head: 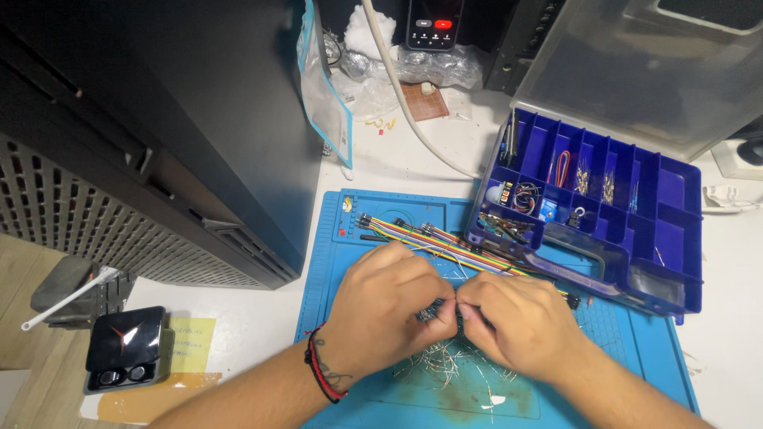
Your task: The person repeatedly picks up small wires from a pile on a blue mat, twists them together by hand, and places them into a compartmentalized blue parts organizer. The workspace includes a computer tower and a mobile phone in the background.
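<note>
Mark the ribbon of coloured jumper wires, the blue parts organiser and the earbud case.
Jumper wires (429, 241), head view, mid ribbon.
Parts organiser (690, 238), head view, bare right compartment wall.
Earbud case (125, 338), head view, open black lid.

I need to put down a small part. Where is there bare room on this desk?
Bare white desk between the mat and earbud case. Crowded: mat centre, with both hands, ribbon wires and wire clippings.

1. I see a white table (262, 318) as the carrying surface.
2. A blue work mat (636, 349) lies flat on it.
3. A blue compartment box (675, 238) sits at the mat's right, overlapping its edge.
4. A black earbud case (123, 345) rests at the left, beside a yellow note (191, 342).
5. A black computer case (159, 135) stands behind.
</note>
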